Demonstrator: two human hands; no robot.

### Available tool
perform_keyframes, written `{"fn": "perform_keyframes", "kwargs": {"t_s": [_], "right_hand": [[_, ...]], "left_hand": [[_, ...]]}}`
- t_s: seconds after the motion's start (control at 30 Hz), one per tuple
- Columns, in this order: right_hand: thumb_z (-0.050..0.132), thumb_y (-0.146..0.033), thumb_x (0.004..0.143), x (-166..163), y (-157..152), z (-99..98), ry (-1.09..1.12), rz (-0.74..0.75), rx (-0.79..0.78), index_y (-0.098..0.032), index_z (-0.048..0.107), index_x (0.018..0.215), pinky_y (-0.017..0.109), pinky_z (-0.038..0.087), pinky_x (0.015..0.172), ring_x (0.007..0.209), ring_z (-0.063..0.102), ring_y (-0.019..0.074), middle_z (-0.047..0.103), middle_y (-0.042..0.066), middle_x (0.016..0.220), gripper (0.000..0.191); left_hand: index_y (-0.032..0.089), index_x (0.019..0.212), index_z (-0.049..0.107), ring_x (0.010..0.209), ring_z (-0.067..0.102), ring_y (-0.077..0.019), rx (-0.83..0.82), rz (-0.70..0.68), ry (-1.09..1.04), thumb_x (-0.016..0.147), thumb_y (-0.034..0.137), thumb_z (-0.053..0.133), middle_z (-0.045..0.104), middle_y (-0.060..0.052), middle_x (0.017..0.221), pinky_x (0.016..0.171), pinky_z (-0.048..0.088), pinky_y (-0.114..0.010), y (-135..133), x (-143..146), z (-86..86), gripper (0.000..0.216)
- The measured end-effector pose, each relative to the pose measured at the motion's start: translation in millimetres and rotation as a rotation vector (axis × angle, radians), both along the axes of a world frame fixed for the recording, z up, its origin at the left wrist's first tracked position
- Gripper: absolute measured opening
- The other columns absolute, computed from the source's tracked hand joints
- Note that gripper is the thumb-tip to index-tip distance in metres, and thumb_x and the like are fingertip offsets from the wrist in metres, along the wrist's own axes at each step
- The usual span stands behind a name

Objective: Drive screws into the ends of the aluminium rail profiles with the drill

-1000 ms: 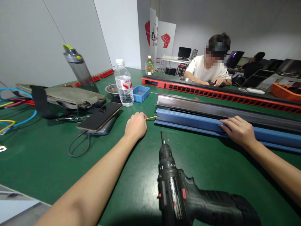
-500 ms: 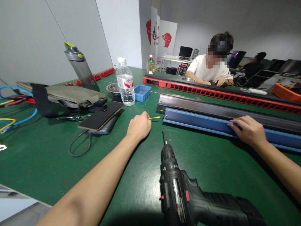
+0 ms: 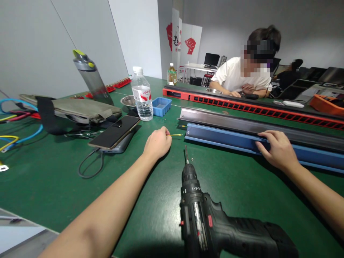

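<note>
Pointing right out of the left hand (image 3: 158,142), the yellow wire (image 3: 175,135) is held with its long axis roughly left-right, about in line with the left end of the blue rail (image 3: 220,138). Tip is stopped just short of that end, not touching. Left hand is curled closed on the wire; fingertips are hidden, so exact grip can't be told. Blue rail is laid left-right on the tabletop (image 3: 156,186), right part slanted nearer. Right hand (image 3: 279,147) is placed well along it, fingers half spread over the far edge; gripped or only touched, can't be told. Rail's left end is closer to the left hand. Drill (image 3: 199,208) is laid near side, bit pointed far.
</note>
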State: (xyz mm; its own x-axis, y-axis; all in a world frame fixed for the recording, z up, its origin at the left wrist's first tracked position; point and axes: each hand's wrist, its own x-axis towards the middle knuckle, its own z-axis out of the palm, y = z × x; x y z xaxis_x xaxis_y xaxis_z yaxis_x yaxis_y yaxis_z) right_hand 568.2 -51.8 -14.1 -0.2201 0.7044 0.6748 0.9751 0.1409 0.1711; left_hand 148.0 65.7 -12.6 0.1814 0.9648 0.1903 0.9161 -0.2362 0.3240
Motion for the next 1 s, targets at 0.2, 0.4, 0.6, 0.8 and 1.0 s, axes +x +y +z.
{"fn": "perform_keyframes", "kwargs": {"t_s": [0.2, 0.4, 0.6, 0.8, 1.0], "right_hand": [[0.051, -0.042, 0.095, -9.4, 0.4, 0.1, 0.01, -0.02, 0.004, -0.018, 0.063, 0.112, 0.045, 0.044, 0.081, 0.101, 0.059, 0.0326, 0.063, 0.017, 0.109, 0.032], [0.051, -0.042, 0.096, -69.8, -23.4, 31.8, 0.148, 0.108, -0.149, -0.02, 0.062, 0.11, 0.044, 0.048, 0.087, 0.106, 0.062, 0.0302, 0.064, 0.014, 0.112, 0.028], [0.067, -0.053, 0.086, -177.4, -105.9, 60.7, 0.057, 0.535, -0.815, -0.028, 0.05, 0.139, 0.034, 0.057, 0.085, 0.102, 0.068, 0.024, 0.066, 0.009, 0.126, 0.061], [0.067, -0.025, 0.081, -192.5, -132.4, 40.6, -0.007, 0.484, -0.645, -0.021, 0.048, 0.14, 0.036, 0.06, 0.082, 0.103, 0.07, 0.0263, 0.065, 0.012, 0.131, 0.063], [0.059, -0.014, 0.068, -143.8, -132.4, 48.8, -0.06, 0.443, -0.727, -0.024, 0.04, 0.148, 0.036, 0.06, 0.083, 0.106, 0.069, 0.0253, 0.064, 0.008, 0.134, 0.083]], "left_hand": [[0.018, 0.1, 0.063, 0.098, 0.067, -0.0283, 0.006, -0.016, -0.016, 0.086, 0.02, 0.045, 0.072, -0.011, 0.099, 0.087, 0.052, -0.038, 0.0, 0.1, 0.5, 0.023], [0.018, 0.1, 0.065, 0.099, 0.066, -0.0279, 0.03, -0.012, -0.005, 0.085, 0.018, 0.046, 0.072, -0.011, 0.099, 0.09, 0.052, -0.038, 1.0, -1.9, -1.9, 0.024], [0.017, 0.097, 0.068, 0.101, 0.064, -0.0314, 0.034, 0.016, 0.055, 0.084, 0.02, 0.046, 0.071, -0.014, 0.103, 0.091, 0.052, -0.043, 1.3, -4.4, -1.7, 0.025], [0.018, 0.094, 0.069, 0.104, 0.061, -0.0343, 0.001, 0.073, 0.108, 0.084, 0.022, 0.047, 0.068, -0.016, 0.105, 0.089, 0.051, -0.047, -1.0, -4.0, 2.6, 0.024], [0.019, 0.1, 0.065, 0.108, 0.056, -0.0333, 0.085, -0.02, 0.068, 0.081, 0.023, 0.051, 0.064, -0.015, 0.11, 0.093, 0.047, -0.046, -1.8, -0.6, 2.4, 0.024]]}}
